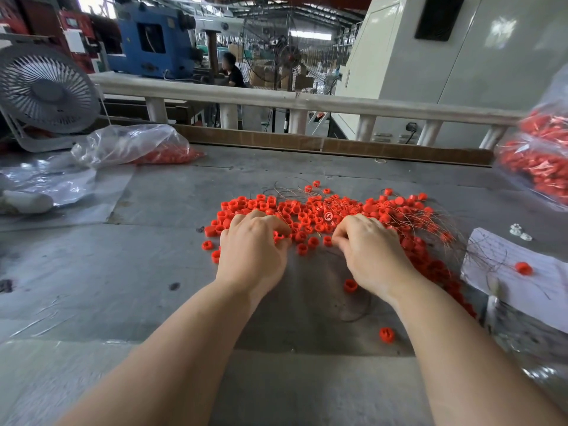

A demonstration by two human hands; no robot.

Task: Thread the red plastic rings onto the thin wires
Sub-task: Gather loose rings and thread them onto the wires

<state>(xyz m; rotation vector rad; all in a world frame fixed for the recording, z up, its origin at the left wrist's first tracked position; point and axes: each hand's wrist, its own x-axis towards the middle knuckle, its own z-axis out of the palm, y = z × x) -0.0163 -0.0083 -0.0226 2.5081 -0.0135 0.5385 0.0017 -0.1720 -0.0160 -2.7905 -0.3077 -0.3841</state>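
Observation:
A loose heap of red plastic rings point(310, 210) lies across the middle of the grey table point(123, 287), with thin wires point(436, 222) tangled over its far and right side. My left hand point(253, 247) rests at the heap's near left edge, fingers curled down onto a red ring point(278, 236). My right hand point(368, 250) sits at the near middle, fingertips pinched together beside another ring point(327, 240); whether it holds a wire is hidden. Stray rings lie near my right wrist point(350, 285) and further toward me point(386, 334).
Clear bags with red rings lie at the far left point(138, 146) and the right edge point(538, 161). A desk fan point(46, 90) stands far left. A lined paper sheet point(516, 272) with one red ring lies right. A wooden strip and white railing point(276, 99) bound the table's far side.

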